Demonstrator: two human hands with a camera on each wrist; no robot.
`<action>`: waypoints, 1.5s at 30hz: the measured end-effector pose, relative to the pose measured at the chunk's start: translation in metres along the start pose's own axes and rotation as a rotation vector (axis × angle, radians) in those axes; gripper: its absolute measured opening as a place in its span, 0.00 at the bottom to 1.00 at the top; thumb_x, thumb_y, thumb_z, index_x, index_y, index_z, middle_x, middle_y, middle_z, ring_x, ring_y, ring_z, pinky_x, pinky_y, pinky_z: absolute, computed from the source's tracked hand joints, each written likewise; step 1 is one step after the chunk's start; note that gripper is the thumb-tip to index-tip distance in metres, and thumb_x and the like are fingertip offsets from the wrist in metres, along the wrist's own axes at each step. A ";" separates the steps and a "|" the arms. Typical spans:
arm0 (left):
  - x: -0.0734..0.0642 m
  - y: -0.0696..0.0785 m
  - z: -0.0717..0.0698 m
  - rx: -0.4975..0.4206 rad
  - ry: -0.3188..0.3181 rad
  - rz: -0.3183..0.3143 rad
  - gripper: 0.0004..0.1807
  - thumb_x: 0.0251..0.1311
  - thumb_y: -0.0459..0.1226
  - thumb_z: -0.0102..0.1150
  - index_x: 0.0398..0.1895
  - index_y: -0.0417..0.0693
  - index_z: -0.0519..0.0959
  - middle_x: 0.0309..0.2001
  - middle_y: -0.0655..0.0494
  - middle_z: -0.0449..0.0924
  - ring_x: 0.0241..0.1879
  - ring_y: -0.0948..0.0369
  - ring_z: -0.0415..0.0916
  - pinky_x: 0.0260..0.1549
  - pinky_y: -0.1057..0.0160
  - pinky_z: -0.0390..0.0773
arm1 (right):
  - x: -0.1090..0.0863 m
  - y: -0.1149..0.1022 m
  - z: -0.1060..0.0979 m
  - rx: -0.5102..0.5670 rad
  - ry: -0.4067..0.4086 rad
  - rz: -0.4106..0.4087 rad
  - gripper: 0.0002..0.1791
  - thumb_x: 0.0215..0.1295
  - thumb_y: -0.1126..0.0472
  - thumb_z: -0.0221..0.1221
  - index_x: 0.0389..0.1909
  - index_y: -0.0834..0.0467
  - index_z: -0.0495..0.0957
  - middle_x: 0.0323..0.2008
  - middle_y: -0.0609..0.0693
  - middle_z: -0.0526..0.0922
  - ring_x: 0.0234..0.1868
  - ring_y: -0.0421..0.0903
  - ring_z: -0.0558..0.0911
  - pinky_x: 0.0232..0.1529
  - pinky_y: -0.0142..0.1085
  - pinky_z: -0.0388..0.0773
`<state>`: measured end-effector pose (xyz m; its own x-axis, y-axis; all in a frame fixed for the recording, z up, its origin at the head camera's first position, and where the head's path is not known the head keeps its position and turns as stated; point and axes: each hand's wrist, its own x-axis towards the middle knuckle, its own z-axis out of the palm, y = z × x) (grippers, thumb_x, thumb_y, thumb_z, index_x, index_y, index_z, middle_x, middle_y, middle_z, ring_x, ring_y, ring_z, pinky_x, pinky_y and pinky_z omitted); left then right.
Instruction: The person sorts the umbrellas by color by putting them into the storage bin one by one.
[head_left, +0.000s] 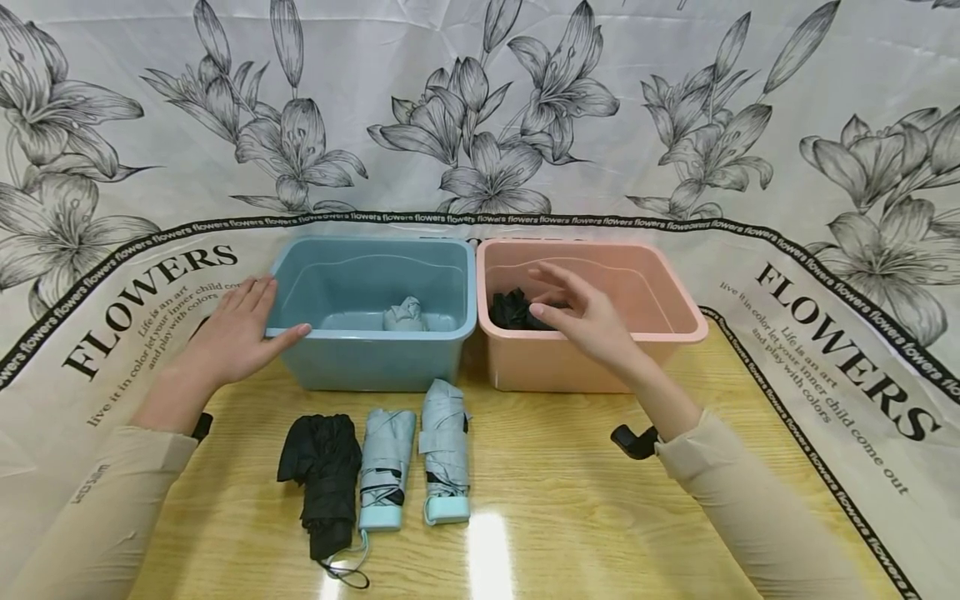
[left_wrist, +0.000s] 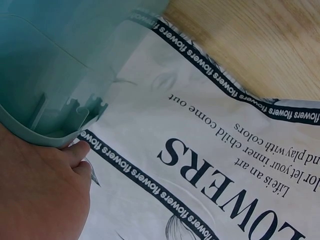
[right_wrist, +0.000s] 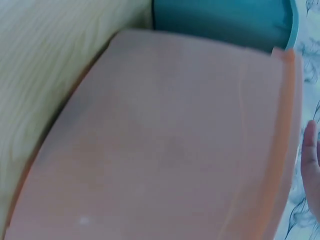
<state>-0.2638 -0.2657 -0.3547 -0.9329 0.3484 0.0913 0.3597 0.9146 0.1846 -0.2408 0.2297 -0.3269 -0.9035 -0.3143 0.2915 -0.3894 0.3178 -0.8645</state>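
Observation:
My left hand [head_left: 238, 325] rests on the left rim of a blue plastic bin [head_left: 375, 362], fingers straight along its side and thumb over the front edge. A light blue folded umbrella [head_left: 405, 315] lies inside that bin. Over the pink bin [head_left: 562, 362], my right hand [head_left: 581, 310] hovers with relaxed, slightly bent fingers and holds nothing. Just beside its fingertips, a black folded umbrella [head_left: 510, 308] lies in the pink bin, partly hidden by the front wall and the hand. In the right wrist view, the hand [right_wrist: 311, 172] shows only at the right edge.
In front of the bins, a black folded umbrella [head_left: 330, 483] and two light blue ones, a middle umbrella [head_left: 386, 458] and a right-hand umbrella [head_left: 445, 442], lie side by side on the wooden table [head_left: 555, 483]. A flower-printed cloth [head_left: 420, 50] rises behind and along both sides.

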 end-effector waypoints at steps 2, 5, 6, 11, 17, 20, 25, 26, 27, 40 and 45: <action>0.000 0.000 0.001 0.000 0.001 -0.001 0.56 0.76 0.66 0.40 0.81 0.25 0.41 0.80 0.24 0.39 0.79 0.29 0.34 0.77 0.31 0.37 | -0.004 -0.003 0.008 0.033 0.022 -0.032 0.34 0.74 0.63 0.64 0.78 0.51 0.66 0.72 0.51 0.74 0.62 0.51 0.79 0.52 0.29 0.81; 0.001 -0.002 0.002 0.002 0.006 0.001 0.56 0.75 0.66 0.40 0.81 0.25 0.41 0.80 0.25 0.39 0.79 0.29 0.35 0.77 0.31 0.37 | -0.010 -0.005 0.021 0.093 0.034 -0.069 0.34 0.72 0.68 0.63 0.77 0.55 0.67 0.71 0.55 0.75 0.59 0.49 0.81 0.52 0.30 0.83; 0.001 -0.002 0.003 0.002 0.007 0.001 0.56 0.75 0.66 0.40 0.81 0.25 0.41 0.80 0.25 0.39 0.79 0.29 0.35 0.77 0.31 0.37 | -0.012 -0.005 0.025 0.114 0.031 -0.079 0.34 0.72 0.69 0.63 0.77 0.57 0.67 0.71 0.56 0.75 0.58 0.48 0.81 0.53 0.31 0.83; 0.001 -0.003 0.003 0.002 0.005 0.002 0.56 0.75 0.66 0.40 0.81 0.25 0.41 0.80 0.25 0.39 0.79 0.30 0.35 0.77 0.32 0.37 | -0.023 -0.003 0.047 0.169 0.008 -0.108 0.33 0.71 0.72 0.62 0.76 0.61 0.67 0.69 0.59 0.75 0.56 0.50 0.82 0.55 0.32 0.83; 0.001 -0.003 0.002 0.001 -0.003 -0.005 0.56 0.75 0.66 0.39 0.81 0.26 0.39 0.81 0.25 0.38 0.80 0.30 0.33 0.77 0.32 0.36 | -0.036 0.005 0.075 0.185 -0.042 -0.117 0.32 0.71 0.71 0.63 0.75 0.64 0.67 0.68 0.61 0.76 0.58 0.63 0.80 0.56 0.35 0.83; 0.002 -0.003 0.001 -0.003 -0.007 -0.007 0.56 0.75 0.66 0.40 0.81 0.27 0.39 0.81 0.26 0.37 0.80 0.31 0.33 0.77 0.33 0.34 | -0.043 0.012 0.089 0.170 -0.083 -0.097 0.33 0.71 0.69 0.64 0.75 0.62 0.68 0.69 0.62 0.75 0.58 0.63 0.80 0.58 0.39 0.83; 0.002 -0.003 0.001 0.000 -0.009 -0.006 0.56 0.76 0.66 0.39 0.81 0.26 0.39 0.81 0.26 0.37 0.80 0.30 0.33 0.77 0.32 0.34 | -0.050 0.028 0.111 0.143 -0.188 -0.050 0.35 0.70 0.66 0.66 0.76 0.62 0.66 0.72 0.63 0.71 0.64 0.65 0.77 0.64 0.55 0.78; 0.002 -0.003 0.001 0.001 -0.009 -0.006 0.56 0.76 0.66 0.39 0.81 0.26 0.39 0.81 0.26 0.37 0.80 0.30 0.33 0.77 0.32 0.34 | -0.052 0.031 0.115 0.134 -0.216 -0.035 0.37 0.70 0.65 0.67 0.77 0.62 0.65 0.73 0.62 0.70 0.65 0.64 0.76 0.65 0.57 0.76; 0.002 -0.003 0.001 0.001 -0.009 -0.007 0.56 0.76 0.66 0.39 0.81 0.26 0.39 0.81 0.26 0.37 0.80 0.30 0.33 0.77 0.32 0.34 | -0.053 0.034 0.118 0.124 -0.245 -0.020 0.39 0.69 0.64 0.68 0.77 0.62 0.64 0.74 0.61 0.68 0.67 0.65 0.74 0.66 0.59 0.75; 0.001 -0.003 0.001 0.005 -0.002 -0.008 0.56 0.75 0.66 0.41 0.81 0.26 0.39 0.81 0.26 0.38 0.80 0.31 0.33 0.77 0.32 0.36 | -0.053 0.058 0.143 -0.211 -0.453 0.116 0.66 0.50 0.51 0.82 0.84 0.53 0.51 0.83 0.59 0.43 0.80 0.67 0.46 0.72 0.68 0.60; 0.001 -0.001 0.000 0.002 -0.011 -0.013 0.56 0.75 0.66 0.41 0.81 0.27 0.39 0.81 0.27 0.37 0.80 0.31 0.33 0.77 0.33 0.35 | -0.050 0.063 0.146 -0.238 -0.503 0.143 0.69 0.49 0.49 0.82 0.85 0.50 0.46 0.83 0.63 0.39 0.81 0.69 0.44 0.73 0.70 0.56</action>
<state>-0.2645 -0.2661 -0.3544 -0.9376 0.3388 0.0781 0.3476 0.9194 0.1841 -0.1941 0.1352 -0.4554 -0.7764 -0.6218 -0.1028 -0.3520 0.5631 -0.7477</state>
